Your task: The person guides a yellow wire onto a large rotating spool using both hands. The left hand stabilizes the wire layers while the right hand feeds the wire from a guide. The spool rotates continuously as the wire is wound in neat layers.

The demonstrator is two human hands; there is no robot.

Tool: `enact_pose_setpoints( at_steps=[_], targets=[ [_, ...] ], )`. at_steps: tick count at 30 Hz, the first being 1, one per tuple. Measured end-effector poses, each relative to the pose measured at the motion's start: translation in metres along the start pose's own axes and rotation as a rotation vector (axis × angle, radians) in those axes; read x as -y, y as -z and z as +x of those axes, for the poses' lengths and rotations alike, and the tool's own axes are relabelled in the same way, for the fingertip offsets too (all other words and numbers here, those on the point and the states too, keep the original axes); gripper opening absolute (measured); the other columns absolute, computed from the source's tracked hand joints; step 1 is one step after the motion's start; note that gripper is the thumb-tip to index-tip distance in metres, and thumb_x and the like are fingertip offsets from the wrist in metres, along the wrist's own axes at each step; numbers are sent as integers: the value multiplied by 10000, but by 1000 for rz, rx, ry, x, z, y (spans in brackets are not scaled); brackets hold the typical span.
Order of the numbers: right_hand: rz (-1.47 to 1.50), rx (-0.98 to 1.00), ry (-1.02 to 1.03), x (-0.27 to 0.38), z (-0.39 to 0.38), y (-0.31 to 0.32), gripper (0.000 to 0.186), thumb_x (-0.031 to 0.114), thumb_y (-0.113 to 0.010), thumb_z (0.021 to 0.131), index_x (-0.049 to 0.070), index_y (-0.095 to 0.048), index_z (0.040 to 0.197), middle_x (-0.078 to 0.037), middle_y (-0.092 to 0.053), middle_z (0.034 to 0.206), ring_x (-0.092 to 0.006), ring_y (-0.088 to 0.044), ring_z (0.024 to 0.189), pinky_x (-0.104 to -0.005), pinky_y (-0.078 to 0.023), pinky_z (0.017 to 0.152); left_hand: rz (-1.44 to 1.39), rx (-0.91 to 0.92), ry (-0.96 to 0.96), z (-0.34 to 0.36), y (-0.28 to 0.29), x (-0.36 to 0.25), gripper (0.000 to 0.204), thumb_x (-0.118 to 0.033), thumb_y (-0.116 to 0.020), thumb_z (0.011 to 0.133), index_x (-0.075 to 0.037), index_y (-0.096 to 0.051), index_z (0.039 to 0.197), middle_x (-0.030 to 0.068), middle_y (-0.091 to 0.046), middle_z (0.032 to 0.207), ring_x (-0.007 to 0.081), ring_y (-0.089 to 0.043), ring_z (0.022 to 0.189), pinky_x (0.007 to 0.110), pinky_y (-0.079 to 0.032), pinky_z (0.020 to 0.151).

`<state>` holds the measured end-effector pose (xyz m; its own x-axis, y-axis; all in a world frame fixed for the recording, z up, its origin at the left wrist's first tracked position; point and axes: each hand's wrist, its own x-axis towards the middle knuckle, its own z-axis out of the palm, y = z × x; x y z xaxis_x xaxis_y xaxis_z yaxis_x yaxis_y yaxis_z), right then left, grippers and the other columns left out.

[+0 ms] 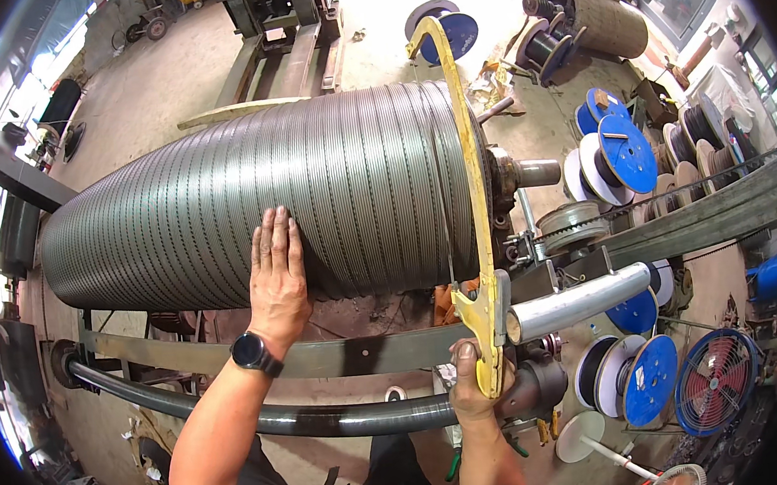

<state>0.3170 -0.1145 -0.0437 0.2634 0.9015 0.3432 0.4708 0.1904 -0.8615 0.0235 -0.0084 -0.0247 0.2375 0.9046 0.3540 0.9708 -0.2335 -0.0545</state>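
A large metal roller (346,181), wound from end to end in closely spaced grey wire, lies crosswise in front of me. My left hand (278,266) rests flat on its near side, fingers straight and close together, holding nothing; a dark watch (250,352) is on that wrist. My right hand (477,384) is wrapped round the handle of a yellow hacksaw (465,139). The saw's frame points away from me, and its thin blade runs across the windings close to the roller's right end. Whether the blade bites into the wire I cannot tell.
A black curved bar (358,418) and a steel beam (370,353) run between me and the roller. To the right stand a silver tube (579,302), several blue-and-white spools (628,152) and a fan (717,380). Forklift forks (285,62) lie beyond the roller.
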Motion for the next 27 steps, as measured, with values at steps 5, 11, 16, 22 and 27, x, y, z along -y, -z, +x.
enact_pose_setpoints(
  at_steps=[5,11,16,22,27],
  targets=[
    [-132,36,82,8,2,12,213,123,-634,998,-33,-661,856,-107,-693,710,-207,-648,574,-334,-516,567,-31,7,33,-1,-1,0,910,106,-595,748,74,-284,1603,227,-243,1717,398,-199,1616,524,-185,1328],
    [-6,8,102,14,7,10,208,124,-629,1001,-28,-637,860,-117,-691,720,-223,-658,593,-339,-525,578,-47,17,28,0,1,0,887,98,-588,768,77,-286,1601,237,-247,1712,402,-208,1614,528,-188,1326],
    [110,-38,67,0,-3,0,146,143,-640,991,24,-649,907,-101,-709,757,-289,-702,643,-389,-556,615,-60,10,26,1,-1,-2,868,103,-569,782,78,-283,1601,246,-244,1711,408,-206,1613,535,-189,1324],
    [126,-46,85,-1,-7,-4,162,154,-660,975,8,-643,908,-105,-701,727,-275,-692,606,-385,-555,595,-42,7,22,-1,-2,-1,852,107,-556,789,86,-283,1596,255,-244,1708,415,-206,1612,542,-195,1321],
    [11,-58,87,2,-7,-4,140,129,-679,948,8,-647,886,-131,-700,744,-311,-700,626,-403,-556,596,-52,5,17,1,-3,0,844,106,-552,796,86,-281,1595,255,-246,1705,416,-200,1613,545,-194,1321]
  ],
)
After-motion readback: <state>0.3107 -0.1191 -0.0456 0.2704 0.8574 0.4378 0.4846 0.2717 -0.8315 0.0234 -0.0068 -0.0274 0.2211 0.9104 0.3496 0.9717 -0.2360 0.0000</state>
